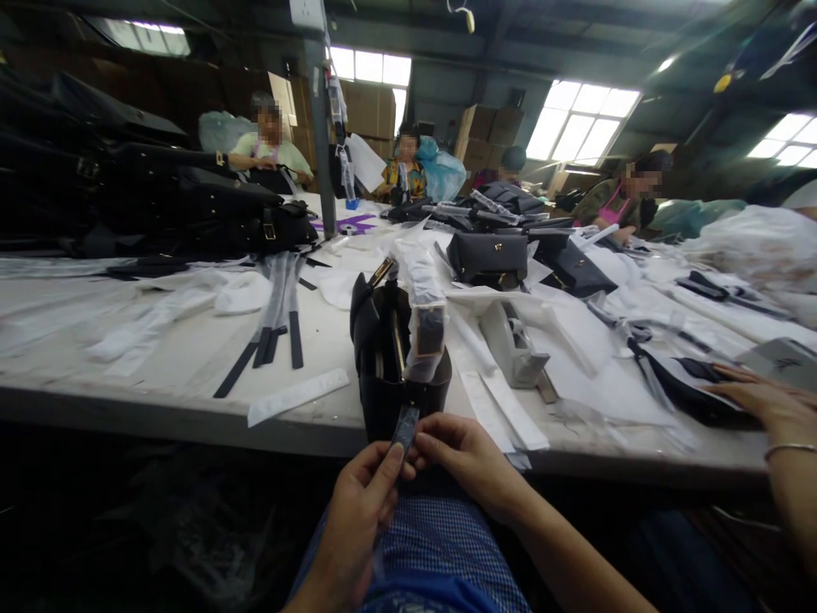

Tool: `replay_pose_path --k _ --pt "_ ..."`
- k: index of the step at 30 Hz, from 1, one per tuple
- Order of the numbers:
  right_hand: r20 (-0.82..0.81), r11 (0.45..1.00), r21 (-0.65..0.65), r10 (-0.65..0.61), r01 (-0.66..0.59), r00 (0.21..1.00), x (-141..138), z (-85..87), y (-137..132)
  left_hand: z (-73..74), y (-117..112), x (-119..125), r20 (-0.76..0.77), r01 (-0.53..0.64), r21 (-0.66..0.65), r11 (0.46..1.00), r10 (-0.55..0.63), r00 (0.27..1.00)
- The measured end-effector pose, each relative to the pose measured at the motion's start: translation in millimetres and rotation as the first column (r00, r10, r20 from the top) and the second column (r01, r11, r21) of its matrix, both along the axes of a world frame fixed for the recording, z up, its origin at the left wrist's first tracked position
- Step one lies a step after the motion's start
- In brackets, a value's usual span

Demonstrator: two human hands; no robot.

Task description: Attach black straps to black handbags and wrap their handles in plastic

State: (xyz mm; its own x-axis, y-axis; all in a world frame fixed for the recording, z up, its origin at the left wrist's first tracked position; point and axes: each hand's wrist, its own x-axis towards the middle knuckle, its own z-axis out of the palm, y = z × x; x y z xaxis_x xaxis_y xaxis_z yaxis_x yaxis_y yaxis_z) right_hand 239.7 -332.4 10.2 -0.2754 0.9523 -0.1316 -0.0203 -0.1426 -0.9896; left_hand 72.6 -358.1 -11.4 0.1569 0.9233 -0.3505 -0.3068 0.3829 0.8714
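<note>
A black handbag (376,400) stands at the table's front edge, its top open with a gold zip showing. From its near end a strap (406,428) in clear plastic film comes toward me. My left hand (370,489) pinches this strap between thumb and fingers. Close beside it, my right hand (453,451) has its thumb and fingertips closed at the strap's right edge. White wrapping (425,264) covers another strap part with a buckle that rises above the bag. What lies under my fingertips is hidden.
A grey tape dispenser (514,345) sits right of the bag, near white paper strips (511,409). Black handbags (488,258) lie behind, and more are piled (159,196) at left. A co-worker's hand (759,396) rests on a black piece at right. A post (324,145) stands on the table.
</note>
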Motion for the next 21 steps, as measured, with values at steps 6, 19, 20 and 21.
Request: replay_pose_path --k 6,19,20,21 --pt "0.152 0.967 0.194 -0.198 0.167 0.968 -18 -17.0 -6 -0.3 -1 0 -0.003 0.06 -0.055 0.997 -0.061 0.998" --pt "0.134 0.957 0.147 -0.271 0.251 0.953 -33 -15.1 -3 8.1 -1 -1 0.121 0.172 -0.092 0.981 -0.16 0.98" --pt "0.175 0.957 0.16 -0.267 0.24 0.948 -33 -13.3 -2 7.9 -1 -1 0.128 0.19 -0.092 0.977 -0.177 0.976" --pt "0.213 0.96 0.164 -0.261 0.229 0.941 -33 -11.4 0 7.8 -1 -2 0.135 0.211 -0.096 0.973 -0.198 0.971"
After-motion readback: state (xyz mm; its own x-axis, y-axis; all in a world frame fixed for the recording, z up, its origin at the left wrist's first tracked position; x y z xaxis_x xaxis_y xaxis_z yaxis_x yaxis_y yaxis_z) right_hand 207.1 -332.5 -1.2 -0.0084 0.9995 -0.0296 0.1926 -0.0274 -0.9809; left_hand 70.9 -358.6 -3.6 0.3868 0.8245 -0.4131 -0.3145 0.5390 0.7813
